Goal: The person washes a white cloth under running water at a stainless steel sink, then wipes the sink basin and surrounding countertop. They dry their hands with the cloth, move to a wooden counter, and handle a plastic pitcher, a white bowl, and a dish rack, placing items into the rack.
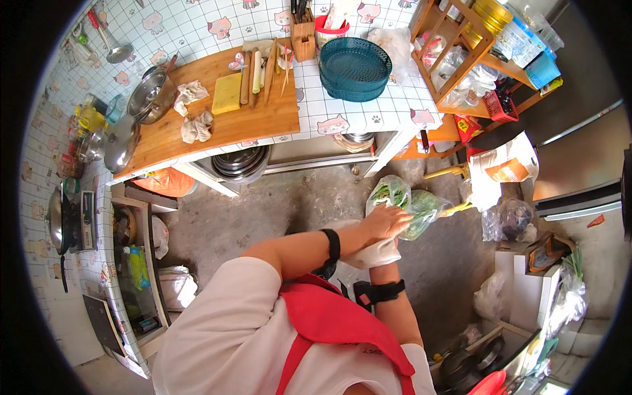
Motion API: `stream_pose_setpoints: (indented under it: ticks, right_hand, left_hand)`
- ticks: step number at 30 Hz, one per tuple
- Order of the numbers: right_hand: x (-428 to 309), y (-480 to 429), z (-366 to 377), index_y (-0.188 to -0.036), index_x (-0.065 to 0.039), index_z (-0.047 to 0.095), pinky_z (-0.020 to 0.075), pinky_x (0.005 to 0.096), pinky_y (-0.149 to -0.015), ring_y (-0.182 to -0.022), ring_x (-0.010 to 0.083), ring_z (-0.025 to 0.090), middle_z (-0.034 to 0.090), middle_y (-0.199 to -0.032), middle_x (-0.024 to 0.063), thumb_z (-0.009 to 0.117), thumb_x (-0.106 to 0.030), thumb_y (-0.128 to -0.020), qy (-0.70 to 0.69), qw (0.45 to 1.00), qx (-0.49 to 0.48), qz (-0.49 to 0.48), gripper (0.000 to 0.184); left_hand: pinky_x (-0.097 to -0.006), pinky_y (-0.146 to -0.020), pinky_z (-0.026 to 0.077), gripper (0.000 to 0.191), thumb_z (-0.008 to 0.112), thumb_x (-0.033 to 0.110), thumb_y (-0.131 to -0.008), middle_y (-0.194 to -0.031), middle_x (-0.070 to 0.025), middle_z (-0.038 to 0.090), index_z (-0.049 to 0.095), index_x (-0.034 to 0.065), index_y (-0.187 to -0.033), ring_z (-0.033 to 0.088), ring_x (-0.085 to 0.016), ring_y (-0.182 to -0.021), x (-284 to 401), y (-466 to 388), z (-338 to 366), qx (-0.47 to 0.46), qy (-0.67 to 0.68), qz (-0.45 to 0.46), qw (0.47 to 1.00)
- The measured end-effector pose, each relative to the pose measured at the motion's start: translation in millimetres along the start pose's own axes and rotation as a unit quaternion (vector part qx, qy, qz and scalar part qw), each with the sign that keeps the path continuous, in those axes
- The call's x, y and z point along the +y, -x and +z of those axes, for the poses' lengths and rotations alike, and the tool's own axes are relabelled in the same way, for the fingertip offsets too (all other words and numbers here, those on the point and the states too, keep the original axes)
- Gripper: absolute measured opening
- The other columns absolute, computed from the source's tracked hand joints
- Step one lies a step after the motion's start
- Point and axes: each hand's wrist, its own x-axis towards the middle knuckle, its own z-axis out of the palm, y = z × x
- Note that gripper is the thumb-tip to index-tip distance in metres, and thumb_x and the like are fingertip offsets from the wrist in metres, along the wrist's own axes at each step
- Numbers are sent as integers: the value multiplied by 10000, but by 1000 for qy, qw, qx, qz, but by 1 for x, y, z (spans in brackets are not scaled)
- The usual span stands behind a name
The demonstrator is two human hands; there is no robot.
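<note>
My left hand [387,223] reaches across in front of me, fingers bent, over a crumpled white cloth or bag [377,254]. What its fingers hold, if anything, cannot be made out. The white material lies around my right wrist, and my right hand [395,242] is almost wholly hidden beneath it and my left hand. Just beyond the hands are a clear plastic bag of leafy greens [390,191] and a second bag of green vegetables [423,210]. Whether either hand touches them is unclear.
Ahead stands a counter with a wooden board [247,121], a yellow sponge-like block [227,94], rolling pins and teal baskets [355,69]. A wooden shelf [461,74] and a yellow-legged stool [447,172] are at right. A gas stove [88,219] is at left.
</note>
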Motion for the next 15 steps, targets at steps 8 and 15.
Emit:
stream_pose_setpoints:
  ticks: [8,15]
  right_hand:
    - [-53,17,26,-1172,-32,438,432,402,-846,-979,288,512,537,-1052,137,394,-425,-887,-80,992,62,-72,487]
    - [-69,10,55,-1186,-61,463,410,400,-878,-982,267,524,553,-1076,117,398,-565,-849,38,996,-72,-26,610]
  left_hand:
    - [-463,-1063,74,546,355,332,-913,-1429,-201,125,244,37,-1358,109,-370,-1321,36,32,10,-37,134,61,988]
    - [-323,-1007,277,384,357,238,-933,-1296,-89,393,419,21,-1243,368,-193,-1198,19,-1,7,-71,683,-194,701]
